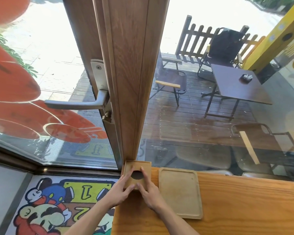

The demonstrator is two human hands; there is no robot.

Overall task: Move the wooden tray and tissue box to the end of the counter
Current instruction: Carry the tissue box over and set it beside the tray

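**Tissue box squared into the corner, tray just beside it**

I had both hands on the square light-wood tissue box with the dark oval opening in its lid (137, 174). It sat at the far left corner of the orange-toned wooden counter (244, 206), its far edge up against the foot of the brown wood-grain window post (131, 82) — as far along the counter as it could go, by my judgement. The box lay straight ahead of me, between my hands, so neither hand was the nearer one.

My left hand (120, 192) lay along the box's left side, fingers stretched forward over the lid towards the opening. My right hand (148, 190) mirrored it on the right, fingers spread flat on the lid and down its near edge. Both were half-open, pressing and steadying rather than clamped round it.

The pale rectangular wooden tray with rounded corners and a raised rim (180, 192) lay flat and empty just to the right of the box, its long axis running away from me, parallel to the box's side. A narrow strip of counter showed between them — close, not touching. My right hand was the nearer one to it, should the tray need nudging.
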